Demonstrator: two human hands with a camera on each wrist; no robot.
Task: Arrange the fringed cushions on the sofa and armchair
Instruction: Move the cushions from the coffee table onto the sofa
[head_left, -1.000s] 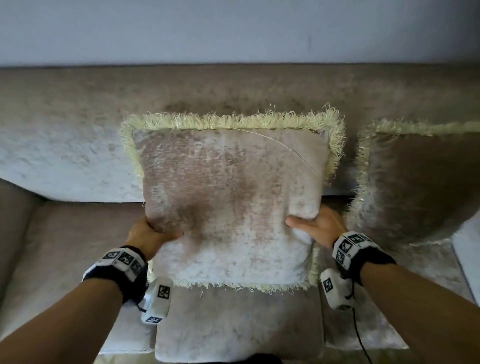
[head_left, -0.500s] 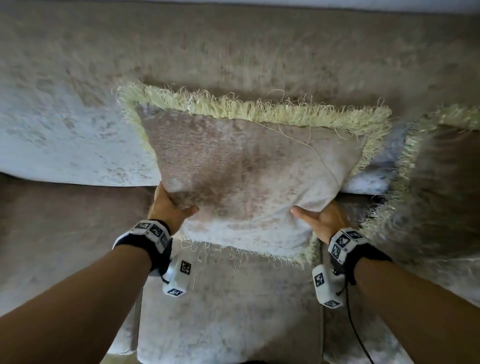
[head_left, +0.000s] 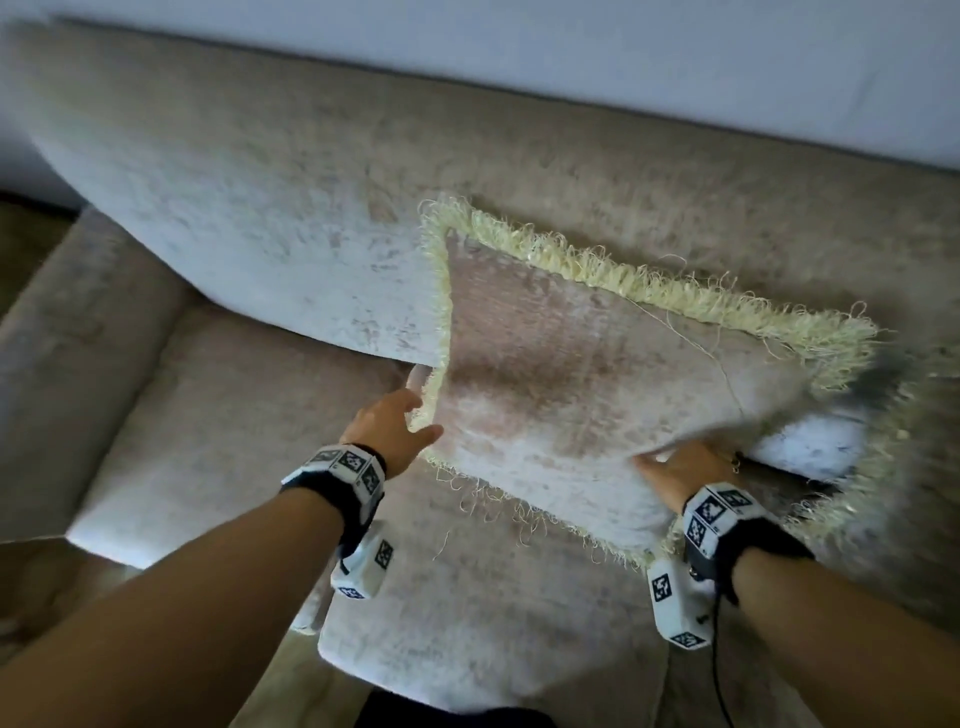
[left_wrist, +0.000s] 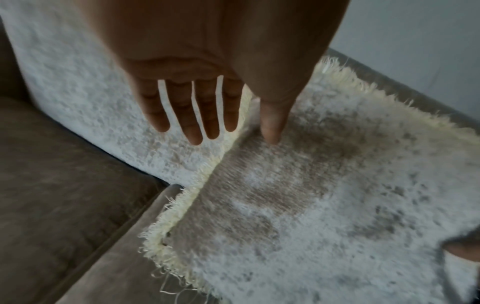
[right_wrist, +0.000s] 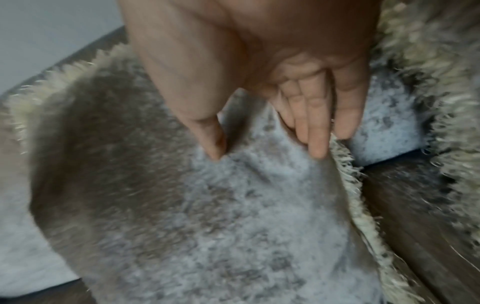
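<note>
A beige velvet fringed cushion (head_left: 597, 405) leans tilted against the sofa back, its right side lower. My left hand (head_left: 421, 415) is at its lower left corner. In the left wrist view that hand (left_wrist: 233, 139) has straight, spread fingers beside the cushion (left_wrist: 324, 195), with only the thumb over its face. My right hand (head_left: 670, 462) holds the lower right edge. In the right wrist view it (right_wrist: 267, 154) pinches a fold of the cushion (right_wrist: 207, 205), thumb in front and fingers behind. A second fringed cushion (head_left: 878, 499) stands at the right, blurred.
The sofa's pale back cushion (head_left: 260, 208) runs to the left and its seat (head_left: 234, 441) lies below my arms. The left armrest (head_left: 62, 338) closes that side. A grey wall (head_left: 623, 62) rises behind the sofa.
The cushion went from upright in both hands to leaning back against the sofa, tilted down to the right. My left hand's fingers have straightened off it, and the view has swung left.
</note>
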